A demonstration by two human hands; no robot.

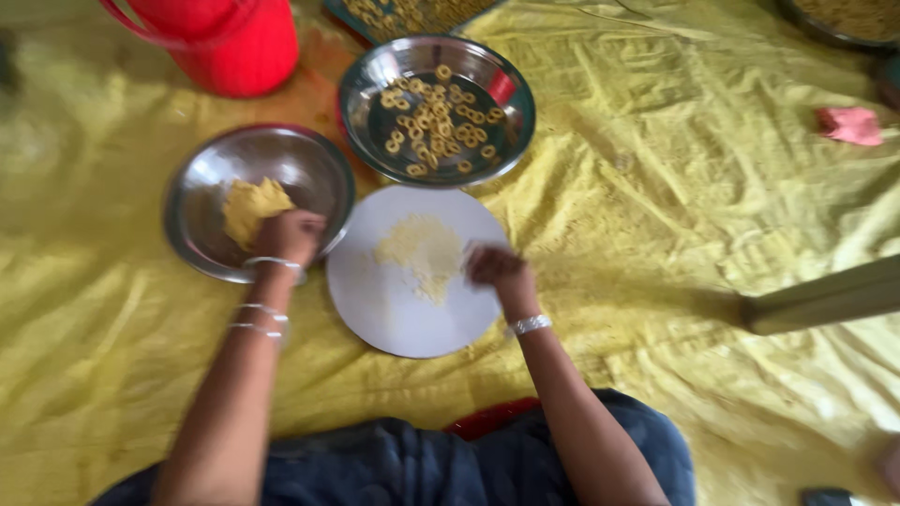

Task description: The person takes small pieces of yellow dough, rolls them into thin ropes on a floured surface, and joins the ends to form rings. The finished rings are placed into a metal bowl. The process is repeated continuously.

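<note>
- dough (251,208), a yellow lump, sat inside a steel bowl (202,234) on the left, resting against the bowl's near-left wall.
- left hand (289,236) was curled over the near rim of that bowl, fingers closed against the edge of the dough; the blur hid how firm the grip was.
- right hand (494,268) lay on the right side of a round white board (384,300), fingers bunched together and pressed down; whether anything was pinched under them could not be told.
- pale yellow crumbs (422,251) were scattered over the middle of the board, just left of the right hand.
- a second steel bowl (375,70) stood beyond the board, touching its far edge, and held many small dough rings (437,117) spread in a single layer.
- a red plastic container (234,42) stood at the far left, just beyond the bowl with the dough.
- a tray (412,14) with more rings showed partly at the top edge.
- everything rested on a crumpled yellow sheet (675,187) spread over the floor, with a pink cloth (850,125) lying well apart at the right.
</note>
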